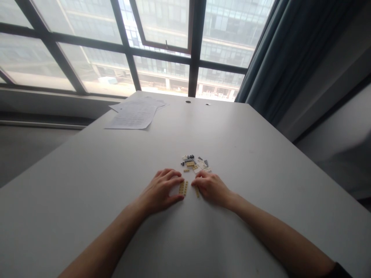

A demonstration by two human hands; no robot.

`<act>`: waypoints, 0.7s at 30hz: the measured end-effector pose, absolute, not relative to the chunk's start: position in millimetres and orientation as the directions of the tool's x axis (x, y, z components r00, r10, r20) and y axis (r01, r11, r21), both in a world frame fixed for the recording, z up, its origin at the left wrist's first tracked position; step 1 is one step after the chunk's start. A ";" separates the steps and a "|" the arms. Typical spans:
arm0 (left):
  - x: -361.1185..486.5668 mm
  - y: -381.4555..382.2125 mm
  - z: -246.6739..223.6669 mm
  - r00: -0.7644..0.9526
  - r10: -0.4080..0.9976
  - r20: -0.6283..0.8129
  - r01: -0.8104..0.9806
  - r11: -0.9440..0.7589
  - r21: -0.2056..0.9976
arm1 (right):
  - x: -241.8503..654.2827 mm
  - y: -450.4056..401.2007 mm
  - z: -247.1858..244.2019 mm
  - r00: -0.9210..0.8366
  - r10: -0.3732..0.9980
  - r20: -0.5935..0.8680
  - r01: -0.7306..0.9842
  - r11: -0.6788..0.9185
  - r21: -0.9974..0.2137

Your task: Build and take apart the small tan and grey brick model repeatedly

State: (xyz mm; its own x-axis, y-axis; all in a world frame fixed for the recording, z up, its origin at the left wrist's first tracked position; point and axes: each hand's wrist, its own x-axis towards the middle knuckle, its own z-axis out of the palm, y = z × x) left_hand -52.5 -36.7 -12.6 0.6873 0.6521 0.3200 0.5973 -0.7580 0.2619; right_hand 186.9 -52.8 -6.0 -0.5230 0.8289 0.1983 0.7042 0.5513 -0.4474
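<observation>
My left hand (164,191) rests on the table with thumb and fingertips at the two ends of tan studded building plates (183,188), gripping them. The plates lie side by side, with a narrow gap or seam between them. Just to the right, my right hand (211,186) is closed, its fingertips pinched together. A narrow tan plate (197,192) sticks out below those fingers; its upper end is hidden by them. Beyond both hands lies a loose pile of small building bricks (189,164) in tan, white, grey and black.
The white table (232,139) stretches away to a large window. Printed paper sheets (133,116) lie at its far left. Two round holes show near the far edge, one a dark cable hole (188,102). A dark blue curtain (266,69) hangs at the right.
</observation>
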 end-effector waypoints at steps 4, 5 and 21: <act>-54.4 -36.5 -10.7 0.693 0.662 0.287 0.594 -0.749 0.292 | 198.2 -57.5 -3.3 -0.421 0.887 0.192 0.669 0.446 -0.595; -54.8 -36.5 -9.9 0.694 0.667 0.270 0.597 -0.744 0.300 | 201.6 -59.8 -1.6 -0.436 0.886 0.157 0.659 0.434 -0.615; -54.0 -37.5 -10.3 0.656 0.701 0.280 0.614 -0.711 0.342 | 177.4 -56.6 -6.3 -0.501 0.855 0.138 0.700 0.493 -0.516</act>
